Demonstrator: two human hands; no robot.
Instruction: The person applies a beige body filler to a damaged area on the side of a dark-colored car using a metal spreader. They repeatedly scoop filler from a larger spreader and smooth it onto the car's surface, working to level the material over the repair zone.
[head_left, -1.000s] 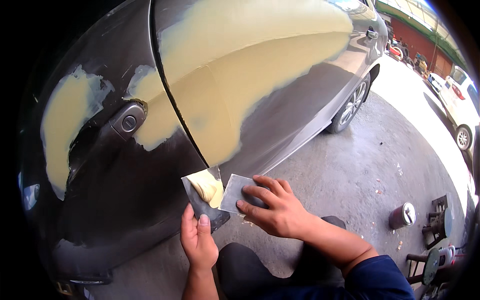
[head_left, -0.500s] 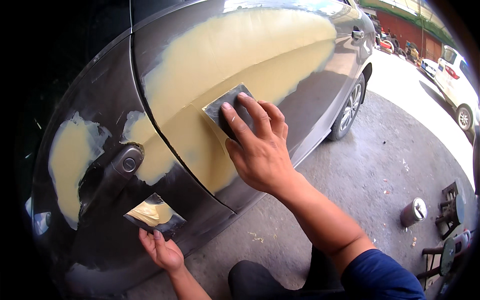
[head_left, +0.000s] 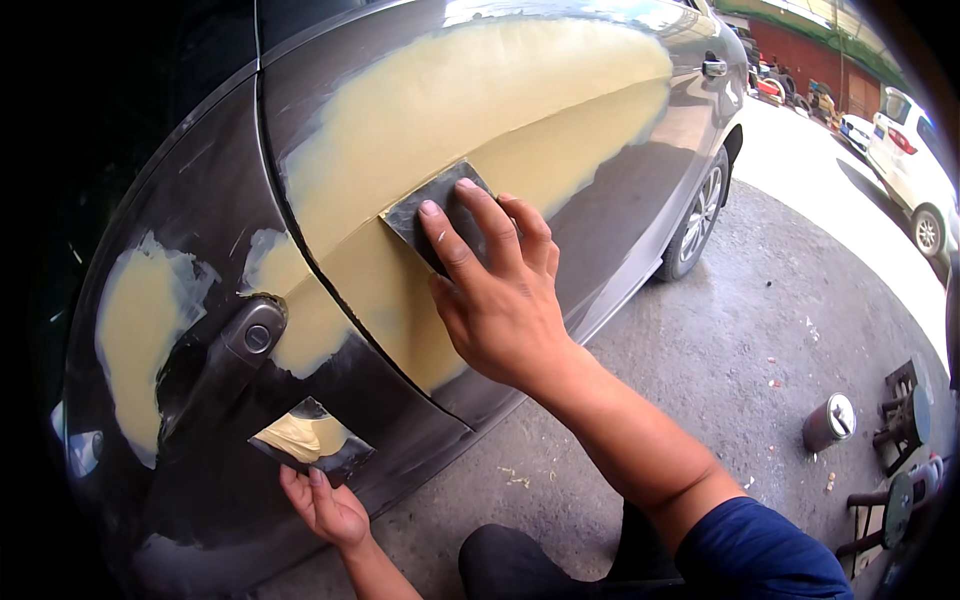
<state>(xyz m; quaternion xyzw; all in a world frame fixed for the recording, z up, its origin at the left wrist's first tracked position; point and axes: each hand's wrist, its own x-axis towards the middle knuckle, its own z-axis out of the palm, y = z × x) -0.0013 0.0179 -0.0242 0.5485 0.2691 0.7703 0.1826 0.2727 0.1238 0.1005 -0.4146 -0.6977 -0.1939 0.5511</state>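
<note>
My right hand (head_left: 505, 290) grips a dark, flat, square spreader (head_left: 432, 205), fingertips on its face, and its edge lies against the yellowish body filler (head_left: 390, 135) on the car door panel. The filler covers much of that panel along a body crease. Lower left, my left hand (head_left: 328, 508) pinches the bottom corner of a second dark square plate (head_left: 345, 452), which carries a lump of pale yellow filler paste (head_left: 298, 436). A smaller filler patch (head_left: 135, 330) spreads beside the dark door handle (head_left: 248, 335) on the front door.
A panel gap (head_left: 345, 300) runs between the two doors. On the concrete floor at right are a metal can (head_left: 829, 423) and small dark stools (head_left: 902, 415). The rear wheel (head_left: 697, 215) and a white vehicle (head_left: 905, 165) are farther off.
My right hand and its spreader have moved a little left along the crease, toward the panel gap. The left hand and its plate have hardly shifted.
</note>
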